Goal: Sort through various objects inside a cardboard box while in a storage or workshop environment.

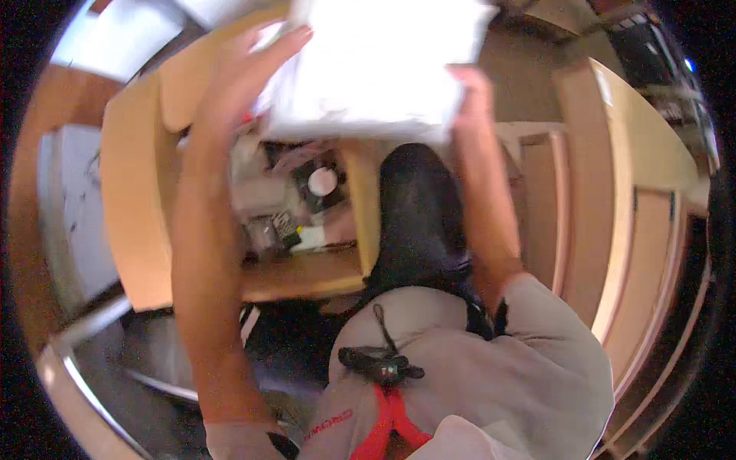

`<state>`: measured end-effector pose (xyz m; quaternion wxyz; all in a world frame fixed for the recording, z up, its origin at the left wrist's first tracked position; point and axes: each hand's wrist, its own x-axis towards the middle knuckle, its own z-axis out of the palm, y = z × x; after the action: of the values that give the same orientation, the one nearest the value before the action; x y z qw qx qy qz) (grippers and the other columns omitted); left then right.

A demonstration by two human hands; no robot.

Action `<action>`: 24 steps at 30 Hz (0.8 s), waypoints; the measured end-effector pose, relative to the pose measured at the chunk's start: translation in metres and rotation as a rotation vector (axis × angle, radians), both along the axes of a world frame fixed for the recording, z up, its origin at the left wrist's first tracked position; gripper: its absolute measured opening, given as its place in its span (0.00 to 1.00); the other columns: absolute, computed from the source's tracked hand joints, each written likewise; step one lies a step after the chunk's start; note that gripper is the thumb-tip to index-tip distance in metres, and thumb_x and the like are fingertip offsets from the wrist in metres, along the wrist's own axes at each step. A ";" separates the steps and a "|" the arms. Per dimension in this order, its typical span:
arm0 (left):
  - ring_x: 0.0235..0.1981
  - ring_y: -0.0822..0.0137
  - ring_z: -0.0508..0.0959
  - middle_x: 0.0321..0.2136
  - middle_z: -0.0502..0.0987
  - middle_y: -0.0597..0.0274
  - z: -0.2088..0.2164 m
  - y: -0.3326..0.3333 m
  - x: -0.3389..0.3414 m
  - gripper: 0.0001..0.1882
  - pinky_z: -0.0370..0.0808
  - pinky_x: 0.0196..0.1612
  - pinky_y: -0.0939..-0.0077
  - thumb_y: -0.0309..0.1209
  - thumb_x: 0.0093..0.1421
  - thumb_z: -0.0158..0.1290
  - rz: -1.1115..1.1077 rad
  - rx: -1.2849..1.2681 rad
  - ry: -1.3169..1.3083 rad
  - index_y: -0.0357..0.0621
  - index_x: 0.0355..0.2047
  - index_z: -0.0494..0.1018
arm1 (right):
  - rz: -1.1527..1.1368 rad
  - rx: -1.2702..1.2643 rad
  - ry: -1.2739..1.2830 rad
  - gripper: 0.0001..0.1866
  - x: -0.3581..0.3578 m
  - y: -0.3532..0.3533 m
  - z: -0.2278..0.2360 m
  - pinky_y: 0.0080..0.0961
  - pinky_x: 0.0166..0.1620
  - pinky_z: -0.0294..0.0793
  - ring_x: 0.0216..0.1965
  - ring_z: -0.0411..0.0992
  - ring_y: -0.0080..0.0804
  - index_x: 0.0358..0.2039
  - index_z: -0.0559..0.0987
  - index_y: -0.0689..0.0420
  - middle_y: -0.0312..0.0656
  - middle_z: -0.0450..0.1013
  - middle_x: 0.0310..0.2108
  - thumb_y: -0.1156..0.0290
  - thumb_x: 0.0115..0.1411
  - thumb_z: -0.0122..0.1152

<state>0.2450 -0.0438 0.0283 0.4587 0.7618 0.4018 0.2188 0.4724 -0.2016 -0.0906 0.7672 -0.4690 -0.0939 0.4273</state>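
Observation:
Between my two hands I hold up a bright white package, flat-sided and smeared by motion and glare, so its exact kind does not show. My left hand grips its left side, the fingers lying along its edge. On the right side, my right hand presses against the package near its lower corner. Below it stands an open cardboard box with mixed small goods inside. Among them are a dark item with a round white top, clear plastic-wrapped pieces and a small black patterned packet.
My dark-trousered leg is right beside the box. Tall cardboard panels or boxes stand along the right. A metal-edged grey surface lies at the lower left. Cluttered shelving shows at the far right.

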 end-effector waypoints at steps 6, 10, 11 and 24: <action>0.28 0.77 0.76 0.30 0.79 0.65 -0.023 0.005 -0.028 0.24 0.72 0.29 0.82 0.47 0.58 0.55 0.096 -0.121 0.027 0.39 0.44 0.76 | -0.138 -0.215 -0.486 0.29 0.115 -0.050 0.048 0.36 0.47 0.73 0.41 0.72 0.41 0.49 0.67 0.71 0.48 0.70 0.43 0.73 0.46 0.60; 0.30 0.74 0.77 0.30 0.79 0.65 -0.052 -0.004 -0.099 0.24 0.73 0.33 0.78 0.51 0.55 0.56 0.202 -0.485 0.146 0.43 0.40 0.77 | -0.169 -0.393 -0.771 0.25 0.112 -0.027 0.039 0.32 0.37 0.71 0.33 0.72 0.35 0.42 0.73 0.69 0.44 0.73 0.33 0.71 0.42 0.65; 0.32 0.70 0.77 0.30 0.79 0.63 -0.064 -0.005 -0.114 0.24 0.74 0.36 0.75 0.50 0.53 0.58 0.095 -0.334 0.292 0.43 0.40 0.77 | -0.128 -0.547 -0.890 0.23 0.121 -0.024 0.023 0.31 0.35 0.70 0.31 0.71 0.32 0.39 0.75 0.68 0.41 0.73 0.30 0.70 0.42 0.65; 0.42 0.50 0.76 0.42 0.74 0.49 -0.161 -0.036 -0.139 0.33 0.75 0.43 0.59 0.28 0.44 0.57 -0.282 0.287 0.880 0.54 0.55 0.66 | 0.483 -0.667 -0.494 0.19 0.147 -0.086 -0.241 0.29 0.31 0.66 0.30 0.69 0.33 0.35 0.78 0.58 0.38 0.71 0.29 0.55 0.51 0.59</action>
<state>0.1061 -0.0799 -0.1327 0.1606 0.8847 0.4161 -0.1355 0.6193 -0.2881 -0.3317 0.4084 -0.7420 -0.2374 0.4757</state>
